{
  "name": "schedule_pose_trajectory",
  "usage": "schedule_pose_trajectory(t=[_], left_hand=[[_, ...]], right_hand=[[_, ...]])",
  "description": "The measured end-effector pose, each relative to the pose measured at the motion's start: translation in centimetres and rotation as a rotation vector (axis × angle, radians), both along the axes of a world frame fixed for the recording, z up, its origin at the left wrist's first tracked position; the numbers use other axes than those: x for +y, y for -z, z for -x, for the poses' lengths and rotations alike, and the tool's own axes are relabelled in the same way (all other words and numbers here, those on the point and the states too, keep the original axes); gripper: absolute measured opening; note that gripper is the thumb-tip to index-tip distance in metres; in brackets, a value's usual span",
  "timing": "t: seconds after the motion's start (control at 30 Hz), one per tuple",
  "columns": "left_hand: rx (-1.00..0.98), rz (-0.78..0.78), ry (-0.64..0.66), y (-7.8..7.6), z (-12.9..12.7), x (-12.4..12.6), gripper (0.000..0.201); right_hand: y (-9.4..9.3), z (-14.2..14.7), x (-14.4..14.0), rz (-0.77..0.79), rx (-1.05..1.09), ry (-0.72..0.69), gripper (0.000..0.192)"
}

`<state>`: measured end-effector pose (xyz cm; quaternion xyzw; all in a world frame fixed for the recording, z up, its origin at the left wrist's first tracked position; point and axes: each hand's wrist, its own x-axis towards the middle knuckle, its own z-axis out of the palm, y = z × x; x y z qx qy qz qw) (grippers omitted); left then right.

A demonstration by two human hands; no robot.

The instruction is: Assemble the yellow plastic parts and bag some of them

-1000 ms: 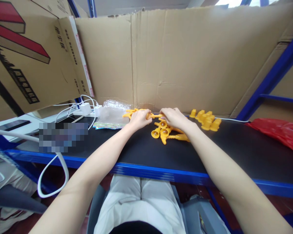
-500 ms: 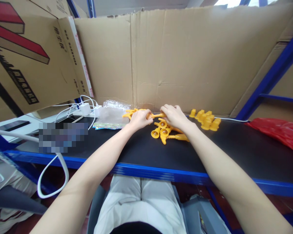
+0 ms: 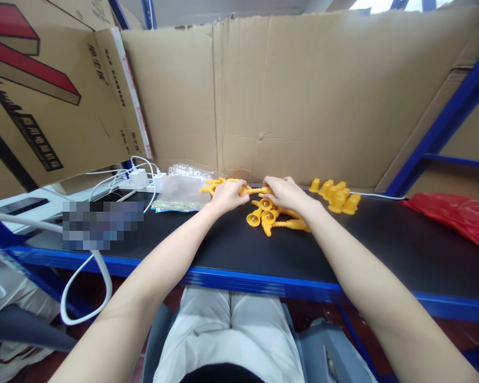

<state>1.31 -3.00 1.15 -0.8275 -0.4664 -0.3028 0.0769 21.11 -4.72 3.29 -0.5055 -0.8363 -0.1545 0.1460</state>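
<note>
Handwork: looks like you're mid-way through working one yellow stick (image 3: 258, 190) by its two ends; whether that's a twist, push or pull, can't tell.
Next grip: I'd judge it calls for a firm, level hold on both ends, clear of the pile below.
Stick: spans the gap between your hands, roughly level, at the far side of the black tabletop (image 3: 239, 250).
Left hand (image 3: 231, 195): fingers curled narrow around the stick's left part. Yellow prongs (image 3: 208, 185) poke out to its left; your hand hides whether they're the same piece.
Right hand (image 3: 288, 193): fingers pinched on the stick's right end, tip partly covered.
Yellow pile (image 3: 269, 216): just nearer than the stick, partly under your right hand; three flared cups face you.
Yellow caps (image 3: 338, 198): clustered right of your right hand, apart from it.
Clear bag (image 3: 183, 190): left of your left hand, beside the prongs.
</note>
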Motion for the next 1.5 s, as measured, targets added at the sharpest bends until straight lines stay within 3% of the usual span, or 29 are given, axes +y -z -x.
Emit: schedule_pose_trajectory(t=[0.27, 0.67, 0.97, 1.2, 1.33, 1.5], left_hand=[[0.008, 0.006, -0.040, -0.1, 0.2, 0.1, 0.034], [0.004, 0.029, -0.064, 0.1, 0.6, 0.6, 0.033], [-0.022, 0.055, -0.105, 0.5, 0.7, 1.4, 0.030], [-0.110, 0.054, -0.168, 0.7, 0.9, 2.2, 0.027], [-0.201, 0.069, -0.193, 1.0, 1.4, 2.9, 0.025], [-0.273, 0.057, -0.171, 1.9, 2.2, 4.0, 0.031]], right_hand=[[0.2, 0.0, 0.2, 0.084, -0.006, 0.042, 0.022], [-0.8, -1.6, 0.3, 0.016, 0.004, 0.169, 0.023], [-0.8, -7.0, 1.9, 0.013, 0.163, 0.567, 0.035], [1.1, -12.9, 3.1, -0.022, 0.353, 0.891, 0.029], [2.2, -14.6, 3.4, 0.052, 0.425, 0.938, 0.030], [2.7, -14.7, 3.4, 0.061, 0.437, 0.935, 0.029]])
